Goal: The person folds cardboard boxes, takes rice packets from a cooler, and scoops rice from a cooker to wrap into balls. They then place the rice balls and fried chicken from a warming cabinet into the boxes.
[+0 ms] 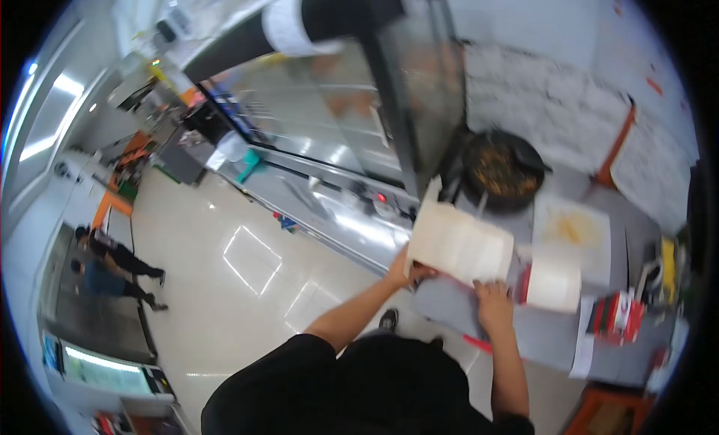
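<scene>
The left hand (404, 267) clamps the carton (463, 244); the right hand (494, 304), its grip unclear, touches the near edge, probably for steadiness.

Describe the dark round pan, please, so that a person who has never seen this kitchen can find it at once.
Find the large glass case, then the grey counter at its near end. The pan stands beside the case, close to the white brick-patterned wall. Unlike the stained pale sheet next to it, it is round, black and holds brownish food.
</scene>
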The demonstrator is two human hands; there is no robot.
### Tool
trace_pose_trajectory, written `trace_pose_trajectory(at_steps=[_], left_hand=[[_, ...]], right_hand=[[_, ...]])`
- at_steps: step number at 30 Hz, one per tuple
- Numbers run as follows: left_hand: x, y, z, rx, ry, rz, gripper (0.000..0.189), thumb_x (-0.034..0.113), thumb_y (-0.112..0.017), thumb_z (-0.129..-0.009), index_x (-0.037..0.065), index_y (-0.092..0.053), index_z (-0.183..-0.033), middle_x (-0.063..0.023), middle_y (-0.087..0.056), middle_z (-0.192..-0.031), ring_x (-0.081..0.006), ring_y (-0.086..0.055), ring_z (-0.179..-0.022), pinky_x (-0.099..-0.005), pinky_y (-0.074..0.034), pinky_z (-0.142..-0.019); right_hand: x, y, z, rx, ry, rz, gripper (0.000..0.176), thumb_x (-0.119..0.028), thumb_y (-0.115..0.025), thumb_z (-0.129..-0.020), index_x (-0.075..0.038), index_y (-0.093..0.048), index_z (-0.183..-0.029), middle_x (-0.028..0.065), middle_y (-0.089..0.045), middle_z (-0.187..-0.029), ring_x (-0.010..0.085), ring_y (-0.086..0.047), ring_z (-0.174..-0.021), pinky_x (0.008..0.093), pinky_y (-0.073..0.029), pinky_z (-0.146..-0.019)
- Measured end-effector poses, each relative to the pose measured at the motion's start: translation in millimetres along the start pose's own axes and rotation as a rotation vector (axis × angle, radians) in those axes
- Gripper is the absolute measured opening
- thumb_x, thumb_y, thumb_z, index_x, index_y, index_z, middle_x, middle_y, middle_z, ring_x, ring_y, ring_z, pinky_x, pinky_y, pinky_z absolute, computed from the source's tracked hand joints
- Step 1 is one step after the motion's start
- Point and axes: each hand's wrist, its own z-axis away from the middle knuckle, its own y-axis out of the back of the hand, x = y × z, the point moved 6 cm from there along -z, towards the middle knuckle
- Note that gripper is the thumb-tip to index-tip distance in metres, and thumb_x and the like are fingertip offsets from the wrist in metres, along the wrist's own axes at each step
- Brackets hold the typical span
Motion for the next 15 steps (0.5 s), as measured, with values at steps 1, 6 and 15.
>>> trace_pose_trajectory(at_steps=[1, 6, 15], left_hand=[[-10, 0, 4, 0.018, -0.034, -0.020, 0.077, 0.016, -0.091, -0.066, 0.004, -0.051, -0.131, -0.0057, -0.065, -0.108, -0.0187, -0.064, -0.093, -0.0357, -0.052, -0.083], [-58, -10, 8, -0.001, -0.038, 0.084, 0.081, 0.017, -0.089, -0.069, 0.004, -0.046, -0.138, -0.0091, -0.062, -0.116, -0.0204, -0.058, -0.107, -0.0352, -0.048, -0.091], [-27, 10, 0, -0.030, -0.188, -0.019, 0.089, 0.028, -0.082, -0.076, 0.003, -0.035, -0.147, -0.0230, -0.048, -0.141, -0.0391, -0.046, -0.132, -0.0433, -0.034, -0.112]], right_hand=[[-1, -5, -1, 0.009, 0.019, -0.021, 0.026, -0.013, -0.052, -0.089, -0.008, -0.062, -0.113, 0.0134, -0.063, -0.111, 0.0353, -0.053, -0.117, 0.0577, -0.041, -0.103], [0, -20, -16, -0.187, -0.008, 0.074, 0.019, -0.013, -0.053, -0.088, -0.005, -0.058, -0.104, 0.0142, -0.064, -0.107, 0.0329, -0.058, -0.110, 0.0585, -0.043, -0.100], [-10, -22, -35, -0.230, 0.032, 0.122, 0.024, -0.023, -0.061, -0.089, -0.003, -0.057, -0.102, 0.0159, -0.063, -0.106, 0.0351, -0.059, -0.105, 0.0533, -0.046, -0.093]])
